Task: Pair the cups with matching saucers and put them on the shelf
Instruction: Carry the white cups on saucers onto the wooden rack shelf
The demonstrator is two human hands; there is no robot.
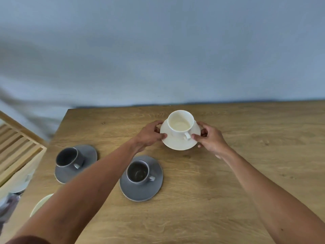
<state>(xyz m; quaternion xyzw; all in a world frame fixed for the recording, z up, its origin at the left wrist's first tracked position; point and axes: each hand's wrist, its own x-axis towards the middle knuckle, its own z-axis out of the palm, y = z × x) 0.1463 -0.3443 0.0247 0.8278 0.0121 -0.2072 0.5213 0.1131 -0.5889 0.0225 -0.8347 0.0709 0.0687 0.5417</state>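
Bare table [255,155] to the right; two grey cup-and-saucer sets [140,178] crowding the left.

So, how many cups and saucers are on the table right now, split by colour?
White cups: 1
Grey cups: 2
White saucers: 2, the second only partly in view
Grey saucers: 2
Total: 7

Both hands, left hand [150,133] and right hand [210,138], grip the cream saucer [177,142] carrying its cream cup [180,123] above the wooden table [246,164].
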